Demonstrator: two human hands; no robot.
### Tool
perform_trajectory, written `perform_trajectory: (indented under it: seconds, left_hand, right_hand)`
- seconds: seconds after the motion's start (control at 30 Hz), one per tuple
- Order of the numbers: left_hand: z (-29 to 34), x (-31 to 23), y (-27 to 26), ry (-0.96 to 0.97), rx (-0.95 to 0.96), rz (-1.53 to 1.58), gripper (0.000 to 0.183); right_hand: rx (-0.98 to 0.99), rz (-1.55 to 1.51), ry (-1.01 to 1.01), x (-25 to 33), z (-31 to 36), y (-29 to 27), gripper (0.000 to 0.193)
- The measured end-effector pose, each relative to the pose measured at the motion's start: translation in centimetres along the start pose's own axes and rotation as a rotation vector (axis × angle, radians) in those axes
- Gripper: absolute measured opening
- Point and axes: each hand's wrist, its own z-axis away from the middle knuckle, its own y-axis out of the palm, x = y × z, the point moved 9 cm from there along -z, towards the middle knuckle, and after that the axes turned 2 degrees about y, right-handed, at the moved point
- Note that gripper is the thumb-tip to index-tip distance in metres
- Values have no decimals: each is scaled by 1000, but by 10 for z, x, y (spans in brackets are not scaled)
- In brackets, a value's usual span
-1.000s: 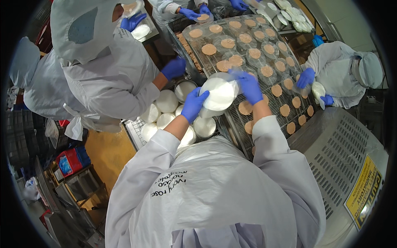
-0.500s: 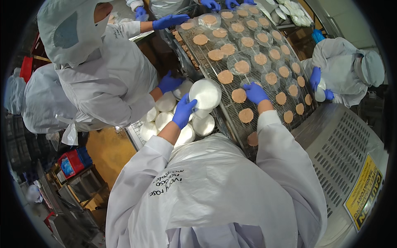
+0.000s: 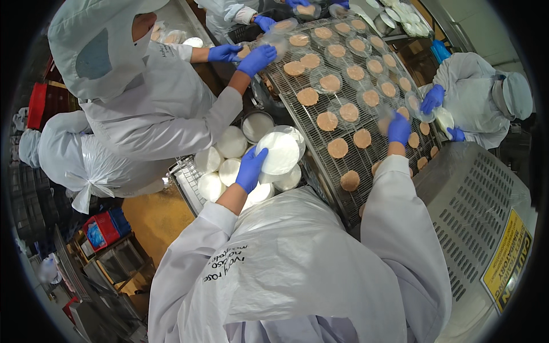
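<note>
Fingers of L hand [image 3: 250, 171] grip the edge of a stack of white discs [image 3: 280, 154], above more white rounds [image 3: 231, 142]; fingers of R hand [image 3: 399, 129] blurred, can't tell if holding, beside a patty [image 3: 385, 123] on the mesh conveyor [image 3: 355, 160]. Step looks like applying clear film [image 3: 413, 102]; next move prob. needs light, flat touch. L wrist nr waist, R arm stretched fwd

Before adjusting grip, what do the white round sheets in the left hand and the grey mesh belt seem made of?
White round sheets: perhaps smooth plastic film or waxed paper; edges translucent.
Grey mesh belt: likely metal wire; dull sheen, open grid.
</note>
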Motion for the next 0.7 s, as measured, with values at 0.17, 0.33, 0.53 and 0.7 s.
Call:
perform_trajectory:
  seconds: [0.17, 0.33, 0.53, 0.7]
  left_hand:
    - [-9, 3, 5, 3, 85, 16, 37]
    - [-26, -7, 36, 37, 176, 12, 45]
    - [-27, -17, 86, 26, 180, -20, 43]
    - [-11, 1, 69, -37, 117, -108, 39]
  right_hand:
    - [121, 811, 3, -34, 14, 52, 39]
    - [420, 622, -103, 77, 105, 122, 43]
    - [325, -50, -337, 193, 138, 151, 39]
    - [263, -485, 168, 93, 88, 95, 28]
